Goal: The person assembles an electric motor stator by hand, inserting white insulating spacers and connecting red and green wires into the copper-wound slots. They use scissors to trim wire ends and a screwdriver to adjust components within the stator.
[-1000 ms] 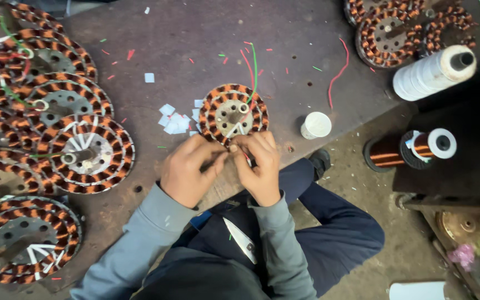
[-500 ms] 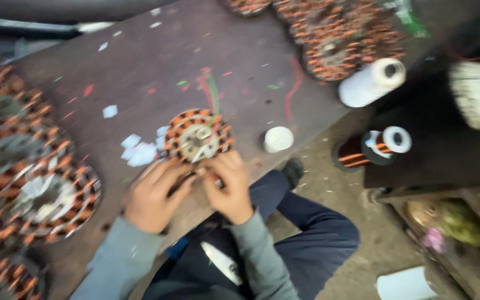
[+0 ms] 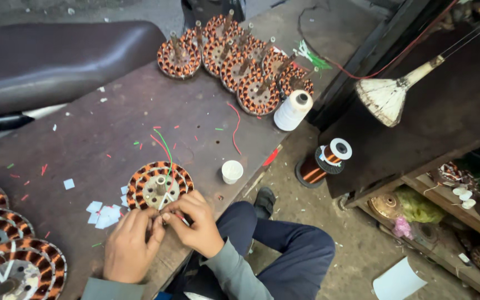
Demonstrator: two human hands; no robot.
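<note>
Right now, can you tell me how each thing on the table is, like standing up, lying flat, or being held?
Round copper-wound coil disc: flat on the table, near edge touched by both hands.
Left hand: fingers curled at the disc's edge.
Right hand: pinching at the same spot.
White thread cone: upright.
Small white cup: upright.
Copper wire spool: lying on its side, off the table.
Square white paper slips: scattered flat.
Row of coil discs with shafts: overlapping.

A small motor-winding workshop — the worn bench shows it. Copper-wound stators crowd its far end, more stators its near left corner, with wire scraps and paper bits strewn between. Off its right edge sit a thread cone and a copper wire spool — beyond them, shelves of dusty parts over a bare floor.
</note>
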